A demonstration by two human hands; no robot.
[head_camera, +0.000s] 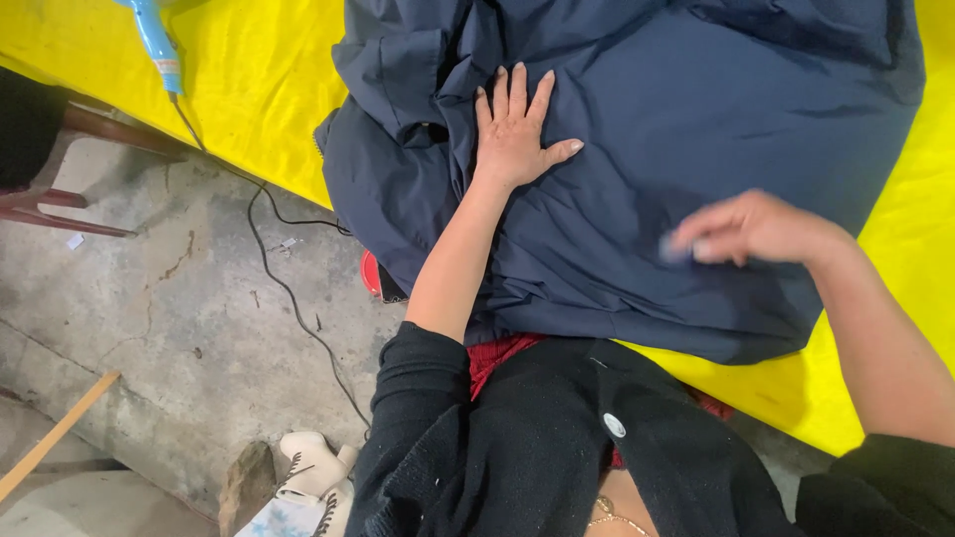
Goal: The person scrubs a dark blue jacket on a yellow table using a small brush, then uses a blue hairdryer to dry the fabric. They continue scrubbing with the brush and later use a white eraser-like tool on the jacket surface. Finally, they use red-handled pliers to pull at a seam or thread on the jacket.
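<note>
Fingers left: left hand (513, 134) flat, spread, pressing navy garment (686, 139).
Fingers right: right hand (753, 229) blurred, fingertips pinched together above the garment.
Surface: yellow table (249, 89).

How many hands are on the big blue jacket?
2. The left hand lies flat, fingers spread, on the dark blue jacket. The right hand, blurred, is over its lower right part, pinching something small.

Blue tool (157, 42) with black cord (288, 288), perhaps a white shoe (316, 465), wooden stick (55, 435)
</note>
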